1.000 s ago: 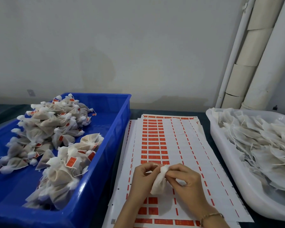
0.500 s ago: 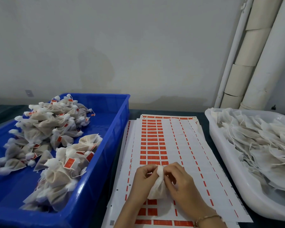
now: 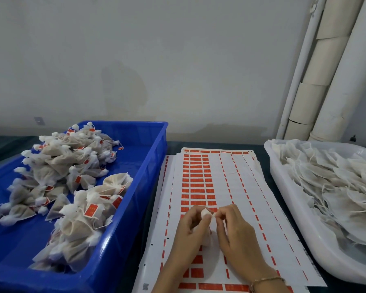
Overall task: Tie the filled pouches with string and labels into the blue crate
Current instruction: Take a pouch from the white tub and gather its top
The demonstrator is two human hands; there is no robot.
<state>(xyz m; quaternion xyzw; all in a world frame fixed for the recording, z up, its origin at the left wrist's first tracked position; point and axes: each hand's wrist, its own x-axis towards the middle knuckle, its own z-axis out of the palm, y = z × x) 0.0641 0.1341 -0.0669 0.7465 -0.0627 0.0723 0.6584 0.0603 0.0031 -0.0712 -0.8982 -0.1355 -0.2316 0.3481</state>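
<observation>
Left hand (image 3: pixel 188 227) grips a filled pouch (image 3: pixel 205 214) by its gathered neck, just above the label sheets (image 3: pixel 220 176), while the right hand (image 3: pixel 235 229) pinches the neck's tip, fingers curled. At left, the blue crate (image 3: pixel 148 176) holds a heap of tied pouches (image 3: pixel 72 166) with red labels. At right, a white tub (image 3: pixel 287 197) holds flat untied pouches (image 3: pixel 336 187). Pale pipes (image 3: pixel 325 70) stand behind it.

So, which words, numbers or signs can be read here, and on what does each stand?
Nothing reads clearly.
Red tags on the tied pouches in the blue crate: pale marks, too blurred.
Red labels on the sheets: print too small.
Square code mark at a sheet's near corner: pattern only, unreadable.
</observation>
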